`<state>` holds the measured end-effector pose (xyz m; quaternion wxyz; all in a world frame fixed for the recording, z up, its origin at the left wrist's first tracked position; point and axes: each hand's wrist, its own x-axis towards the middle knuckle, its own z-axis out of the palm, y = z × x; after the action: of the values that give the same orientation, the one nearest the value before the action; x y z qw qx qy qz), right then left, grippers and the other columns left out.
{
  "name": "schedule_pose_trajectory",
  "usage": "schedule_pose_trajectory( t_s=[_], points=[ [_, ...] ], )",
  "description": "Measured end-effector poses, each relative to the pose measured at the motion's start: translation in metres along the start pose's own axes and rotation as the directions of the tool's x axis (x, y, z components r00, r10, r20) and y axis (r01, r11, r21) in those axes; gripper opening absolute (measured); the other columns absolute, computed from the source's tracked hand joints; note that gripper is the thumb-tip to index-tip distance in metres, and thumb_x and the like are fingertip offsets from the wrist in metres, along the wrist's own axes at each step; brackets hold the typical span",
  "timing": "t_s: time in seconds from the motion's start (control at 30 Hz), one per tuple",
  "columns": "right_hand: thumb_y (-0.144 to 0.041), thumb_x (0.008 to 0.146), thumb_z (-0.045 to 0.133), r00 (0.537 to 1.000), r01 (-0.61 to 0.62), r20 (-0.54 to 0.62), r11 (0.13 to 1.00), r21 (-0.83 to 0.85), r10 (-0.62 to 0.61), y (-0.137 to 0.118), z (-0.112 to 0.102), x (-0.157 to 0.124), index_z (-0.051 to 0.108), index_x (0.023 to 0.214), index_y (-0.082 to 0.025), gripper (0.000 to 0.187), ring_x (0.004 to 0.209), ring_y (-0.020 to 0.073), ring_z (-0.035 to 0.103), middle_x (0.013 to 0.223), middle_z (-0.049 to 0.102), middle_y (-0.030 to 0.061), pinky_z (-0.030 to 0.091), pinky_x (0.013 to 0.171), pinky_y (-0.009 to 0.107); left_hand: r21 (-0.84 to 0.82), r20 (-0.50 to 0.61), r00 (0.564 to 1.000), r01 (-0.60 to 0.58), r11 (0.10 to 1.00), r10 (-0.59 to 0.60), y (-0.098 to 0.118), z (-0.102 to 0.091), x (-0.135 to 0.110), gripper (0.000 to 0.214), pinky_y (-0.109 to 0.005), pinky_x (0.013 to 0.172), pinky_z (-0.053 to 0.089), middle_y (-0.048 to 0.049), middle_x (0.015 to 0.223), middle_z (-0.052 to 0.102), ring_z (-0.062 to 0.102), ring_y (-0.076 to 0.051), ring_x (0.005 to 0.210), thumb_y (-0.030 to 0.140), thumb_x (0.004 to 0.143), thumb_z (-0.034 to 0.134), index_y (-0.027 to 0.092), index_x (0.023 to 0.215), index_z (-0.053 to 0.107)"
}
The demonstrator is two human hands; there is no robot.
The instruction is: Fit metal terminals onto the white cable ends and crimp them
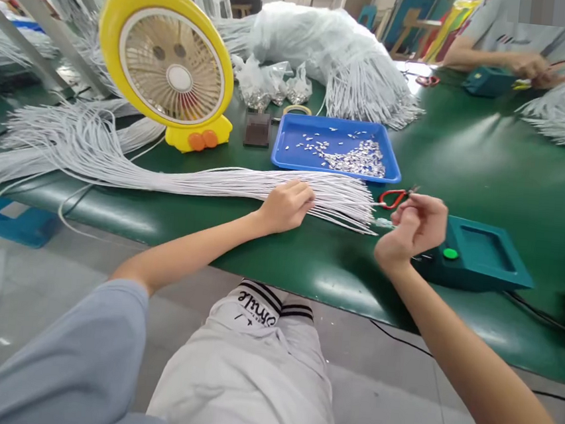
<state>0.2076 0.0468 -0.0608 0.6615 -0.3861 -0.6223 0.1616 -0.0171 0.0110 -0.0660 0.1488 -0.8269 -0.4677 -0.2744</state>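
Note:
A long bundle of thin white cables (176, 175) lies across the green table (468, 156), its cut ends pointing right. My left hand (286, 206) rests on the bundle near those ends, fingers curled over the strands. My right hand (414, 226) is closed in a pinch just past the cable tips, holding one cable end with a small clear piece on it (384, 223). Behind my right hand lie red-handled pliers (394, 196). A teal box with a green button (473, 254) sits right beside that hand.
A blue tray (288, 152) of small clear connectors stands behind the bundle. A yellow desk fan (169, 68) stands at the back left, with bagged white cables (328, 50) behind. Another person's hands (531, 66) work at the far right corner beside another teal box (487, 80).

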Motion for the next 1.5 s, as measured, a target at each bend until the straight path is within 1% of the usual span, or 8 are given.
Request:
schedule_pose_trajectory(
  t_s=[0.27, 0.43, 0.6, 0.73, 0.9, 1.1, 1.27, 1.5],
  points=[
    [-0.019, 0.075, 0.049, 0.976, 0.055, -0.218, 0.963, 0.266, 0.005, -0.006, 0.016, 0.0, 0.057, 0.086, -0.017, 0.014, 0.04, 0.0055, 0.03, 0.061, 0.045, -0.0048, 0.022, 0.038, 0.023, -0.353, -0.119, 0.992, 0.002, 0.935, -0.047, 0.007, -0.005, 0.0, 0.022, -0.025, 0.062, 0.043, -0.0052, 0.076, 0.065, 0.06, -0.014, 0.069, 0.029, 0.095, 0.047, 0.014, 0.086, 0.06],
    [-0.019, 0.081, 0.047, 0.993, -0.107, -0.004, 0.946, 0.305, 0.114, -0.002, 0.016, -0.003, 0.058, 0.08, -0.02, 0.011, 0.035, 0.0082, 0.027, 0.047, 0.039, -0.006, 0.019, 0.034, 0.025, -0.502, 0.038, 0.923, -0.313, 0.806, 0.382, 0.046, -0.029, -0.009, 0.031, -0.026, 0.048, 0.034, -0.0045, 0.072, 0.068, 0.06, -0.012, 0.059, 0.033, 0.097, 0.043, 0.015, 0.091, 0.067],
    [-0.019, 0.082, 0.053, 0.944, -0.194, 0.29, 0.974, 0.113, 0.154, -0.003, 0.012, -0.009, 0.064, 0.078, -0.021, 0.012, 0.042, 0.0095, 0.04, 0.055, 0.052, -0.0016, 0.029, 0.04, 0.026, -0.755, 0.124, 0.905, -0.181, 0.631, 0.408, 0.056, -0.037, -0.01, 0.023, -0.021, 0.058, 0.045, -0.0068, 0.074, 0.068, 0.062, -0.012, 0.066, 0.025, 0.094, 0.05, 0.012, 0.09, 0.069],
    [-0.019, 0.08, 0.055, 0.92, -0.172, 0.362, 0.985, 0.027, 0.151, -0.004, 0.012, -0.009, 0.065, 0.082, -0.021, 0.011, 0.044, 0.0097, 0.045, 0.062, 0.061, 0.0001, 0.034, 0.042, 0.026, -0.666, 0.063, 0.98, -0.098, 0.74, 0.187, 0.038, -0.029, -0.001, 0.025, -0.024, 0.071, 0.048, -0.0099, 0.081, 0.066, 0.061, -0.014, 0.075, 0.022, 0.096, 0.046, 0.011, 0.102, 0.067],
    [-0.021, 0.084, 0.048, 0.985, -0.174, 0.058, 0.965, 0.199, 0.165, -0.008, 0.015, -0.005, 0.057, 0.085, -0.023, 0.009, 0.037, 0.0086, 0.036, 0.061, 0.051, -0.0036, 0.026, 0.035, 0.026, -0.189, 0.13, 0.988, 0.113, 0.975, -0.089, 0.013, -0.009, 0.006, 0.029, -0.033, 0.08, 0.045, -0.0125, 0.104, 0.065, 0.06, -0.021, 0.096, 0.021, 0.098, 0.037, 0.016, 0.109, 0.064],
    [-0.021, 0.086, 0.047, 0.99, -0.056, 0.14, 0.983, 0.175, 0.031, -0.015, 0.01, -0.015, 0.052, 0.096, -0.026, 0.012, 0.036, 0.0095, 0.039, 0.062, 0.053, -0.005, 0.03, 0.036, 0.026, -0.075, 0.362, 0.931, 0.075, 0.994, -0.043, 0.0, 0.0, 0.001, 0.026, -0.029, 0.06, 0.039, -0.0073, 0.09, 0.066, 0.063, -0.02, 0.076, 0.026, 0.094, 0.044, 0.013, 0.09, 0.066],
    [-0.018, 0.078, 0.056, 0.732, 0.149, 0.679, 0.986, -0.079, -0.056, -0.015, 0.007, -0.021, 0.061, 0.074, -0.021, 0.006, 0.042, 0.0095, 0.048, 0.051, 0.055, -0.0043, 0.038, 0.047, 0.025, -0.112, 0.377, 0.924, -0.015, 0.994, 0.056, -0.004, -0.007, 0.001, 0.022, -0.027, 0.063, 0.04, -0.0054, 0.089, 0.065, 0.064, -0.019, 0.082, 0.031, 0.092, 0.051, 0.017, 0.094, 0.068],
    [-0.029, 0.082, 0.058, 0.516, 0.505, 0.855, 0.788, -0.353, 0.053, -0.018, 0.009, -0.021, 0.068, 0.088, -0.021, 0.014, 0.062, 0.0151, 0.06, 0.087, 0.07, 0.0019, 0.034, 0.054, 0.028, 0.046, 0.271, 0.957, 0.092, 0.995, -0.101, -0.022, -0.013, 0.005, 0.022, -0.03, 0.063, 0.038, -0.0085, 0.091, 0.065, 0.063, -0.022, 0.086, 0.028, 0.091, 0.051, 0.015, 0.091, 0.068]
  ],
)
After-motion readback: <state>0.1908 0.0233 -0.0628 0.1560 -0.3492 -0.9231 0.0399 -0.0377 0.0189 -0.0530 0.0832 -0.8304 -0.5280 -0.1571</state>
